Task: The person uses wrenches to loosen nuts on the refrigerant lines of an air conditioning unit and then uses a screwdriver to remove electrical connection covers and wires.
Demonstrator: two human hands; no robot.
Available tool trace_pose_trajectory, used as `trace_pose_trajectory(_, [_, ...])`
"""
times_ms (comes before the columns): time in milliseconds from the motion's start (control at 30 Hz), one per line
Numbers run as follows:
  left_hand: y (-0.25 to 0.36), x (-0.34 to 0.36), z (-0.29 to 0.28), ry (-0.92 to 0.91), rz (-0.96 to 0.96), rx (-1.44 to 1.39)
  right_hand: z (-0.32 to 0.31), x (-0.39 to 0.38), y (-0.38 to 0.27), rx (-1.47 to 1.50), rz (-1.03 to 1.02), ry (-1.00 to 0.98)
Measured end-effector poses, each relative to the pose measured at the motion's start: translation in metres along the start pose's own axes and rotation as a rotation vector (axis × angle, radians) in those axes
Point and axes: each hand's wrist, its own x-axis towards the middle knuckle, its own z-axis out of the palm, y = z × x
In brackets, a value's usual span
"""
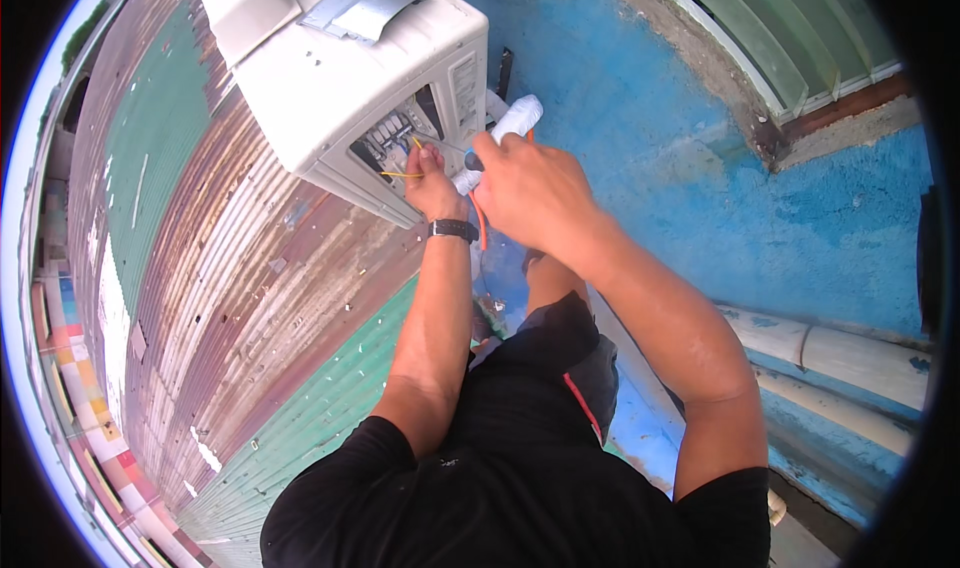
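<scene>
A white outdoor air-conditioner unit (300,98) stands ahead of me, its side opening showing a terminal block (392,136) with several wires. At this opening my left hand (435,186) is closed, its thumb and fingers pinching a thin yellow wire (398,175). My right hand (535,188) is wrapped around the dark handle of a screwdriver (472,161). The screwdriver's thin shaft points left toward the terminals; whether its tip touches a screw is too small to tell. Beside my hands runs an orange cable (479,220), partly hidden behind them.
White-wrapped piping (519,118) comes out next to the unit, by the blue wall (640,118). On top of the unit lie a bent metal sheet (365,8) and a white cover (250,13). Corrugated roofing (240,278) spreads to the left. Large pipes (850,363) run at lower right.
</scene>
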Motion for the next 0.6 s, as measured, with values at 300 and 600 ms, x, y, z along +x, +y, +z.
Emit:
trace_pose_trajectory(300, [0.007,-0.008,0.008,0.061,0.027,0.136,0.003,-0.007,0.009,0.012,-0.258,0.241])
trace_pose_trajectory(600, [0.005,-0.003,0.007,0.061,0.066,0.14,0.006,-0.011,0.005,-0.076,-0.28,0.287])
